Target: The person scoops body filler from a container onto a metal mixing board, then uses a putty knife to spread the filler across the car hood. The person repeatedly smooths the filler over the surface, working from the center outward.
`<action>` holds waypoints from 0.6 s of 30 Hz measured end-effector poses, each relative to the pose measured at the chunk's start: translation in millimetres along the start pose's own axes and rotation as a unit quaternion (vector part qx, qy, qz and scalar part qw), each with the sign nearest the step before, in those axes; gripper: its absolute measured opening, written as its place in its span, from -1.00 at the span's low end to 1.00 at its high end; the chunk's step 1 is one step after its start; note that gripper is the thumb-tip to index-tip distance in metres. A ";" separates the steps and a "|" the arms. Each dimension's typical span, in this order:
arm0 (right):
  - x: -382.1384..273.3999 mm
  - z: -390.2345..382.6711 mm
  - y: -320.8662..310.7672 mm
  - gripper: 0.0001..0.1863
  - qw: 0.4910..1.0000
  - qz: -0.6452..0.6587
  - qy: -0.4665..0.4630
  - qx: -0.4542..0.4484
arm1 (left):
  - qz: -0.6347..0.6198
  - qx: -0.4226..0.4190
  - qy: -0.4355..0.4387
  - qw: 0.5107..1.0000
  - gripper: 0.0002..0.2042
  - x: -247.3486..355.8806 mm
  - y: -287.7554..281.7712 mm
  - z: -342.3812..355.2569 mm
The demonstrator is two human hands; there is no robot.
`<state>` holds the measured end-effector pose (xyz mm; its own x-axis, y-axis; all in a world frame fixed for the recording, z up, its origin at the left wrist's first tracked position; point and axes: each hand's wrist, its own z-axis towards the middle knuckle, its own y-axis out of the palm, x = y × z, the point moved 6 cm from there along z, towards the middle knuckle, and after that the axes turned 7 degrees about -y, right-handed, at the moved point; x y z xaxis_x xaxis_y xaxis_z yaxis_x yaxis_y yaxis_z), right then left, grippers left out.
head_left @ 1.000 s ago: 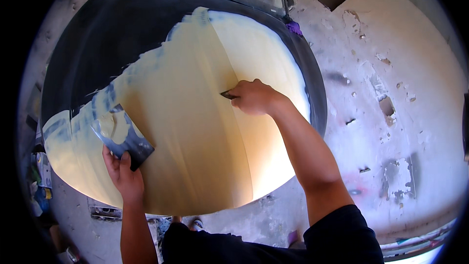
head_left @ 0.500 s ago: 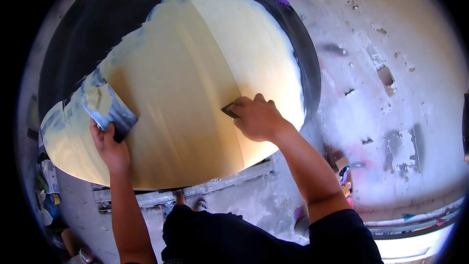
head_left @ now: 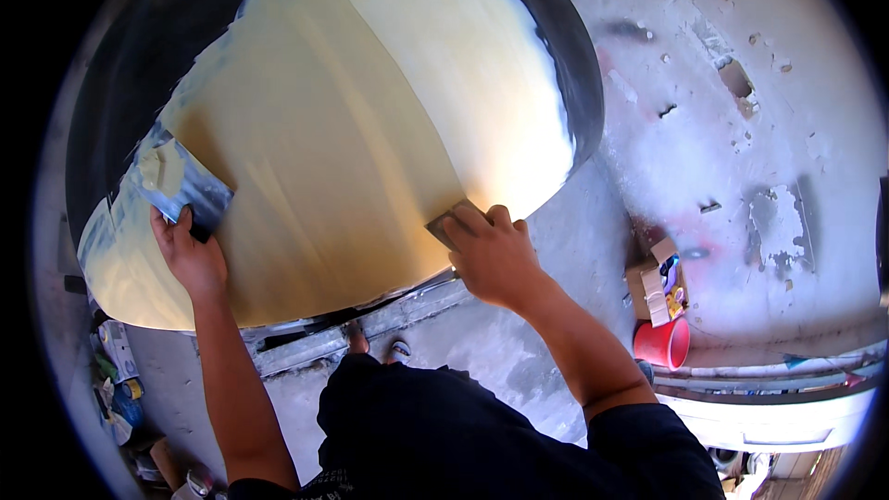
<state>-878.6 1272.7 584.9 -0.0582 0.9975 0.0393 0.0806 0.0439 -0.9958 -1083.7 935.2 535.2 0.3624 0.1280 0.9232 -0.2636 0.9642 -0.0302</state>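
Note:
A car hood [head_left: 120, 102], black at the left and around its far edge, spreads out before me. A wide coat of pale yellow filler [head_left: 306, 120] covers most of it, with a lighter section on the right. My left hand [head_left: 196, 264] grips a flat bluish-grey mixing plate [head_left: 201, 193] over the left part of the coat. A lump of cream-coloured filler [head_left: 162, 169] sits on the plate's far left part. Near the hood's front edge, my right hand [head_left: 498, 257] closes on a dark flat spreader [head_left: 443, 230], which lies against the coated surface.
Beyond the hood at right is a worn, patchy floor. An open cardboard box [head_left: 656, 292] with odds and ends stands there beside a red bucket [head_left: 663, 343]. Packages and a blue bag [head_left: 127, 405] lie at lower left. My feet [head_left: 398, 350] are below the hood's front edge.
My right hand has drawn the spreader toward the hood's front edge. The view has shifted, bringing the red bucket and the box into fuller sight. My left hand still holds the plate.

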 end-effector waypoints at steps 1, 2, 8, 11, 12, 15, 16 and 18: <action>-1.4 -7.2 4.1 -0.54 1.000 0.006 0.002 0.010 | 0.029 -0.003 0.015 0.999 -0.57 -1.0 -1.5 0.2; -2.5 -13.5 7.6 -0.53 1.000 0.010 0.003 0.020 | 0.077 -0.007 0.039 0.996 -0.57 0.5 -1.4 0.3; -7.0 -46.9 34.1 -0.46 0.998 0.026 0.034 0.053 | -0.069 -0.010 -0.023 0.997 -0.58 -4.0 1.7 3.4; -9.7 -58.0 43.7 -0.47 0.996 0.038 0.051 0.057 | 0.134 -0.003 0.103 0.986 -0.57 0.3 -2.3 3.1; -9.9 -61.7 47.2 -0.47 0.996 0.042 0.054 0.063 | 0.113 -0.001 0.092 0.989 -0.58 -1.6 -2.7 3.9; -8.2 -72.5 67.5 -0.47 0.995 0.053 0.066 0.054 | -0.149 -0.008 -0.057 0.987 -0.61 -10.1 1.5 7.3; -7.0 -76.4 80.1 -0.47 0.995 0.055 0.071 0.033 | -0.127 -0.008 -0.049 0.991 -0.64 -13.5 0.7 7.9; -12.2 -83.0 85.8 -0.47 0.993 0.073 0.082 0.042 | -0.024 -0.001 0.007 1.000 -0.69 -12.8 -4.4 13.5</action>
<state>-788.4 1268.8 505.9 0.1107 0.9888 -0.1003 -0.0066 -0.1002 -0.9949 -1099.3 926.2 528.7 0.3871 0.0846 0.9181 -0.2446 0.9695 0.0138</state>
